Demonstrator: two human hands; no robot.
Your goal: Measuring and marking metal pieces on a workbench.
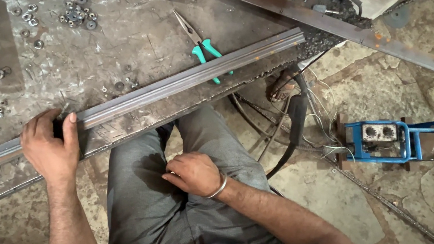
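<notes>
At the near edge of the steel counter [126,38], the left hand [50,148] has its grip closed over a long metal channel bar [189,80], thumb on top and fingers wrapped under the edge, pinning it down. The bar lies diagonally along the counter's rim, past green-handled pliers [205,50] and loose nuts [77,14]. The right hand [194,173] rests on the knee with its fingers curled loosely together, holding nothing visible. Judging by this, the bar is being steadied and positioned; any next move calls for that idle hand to take up a tool.
</notes>
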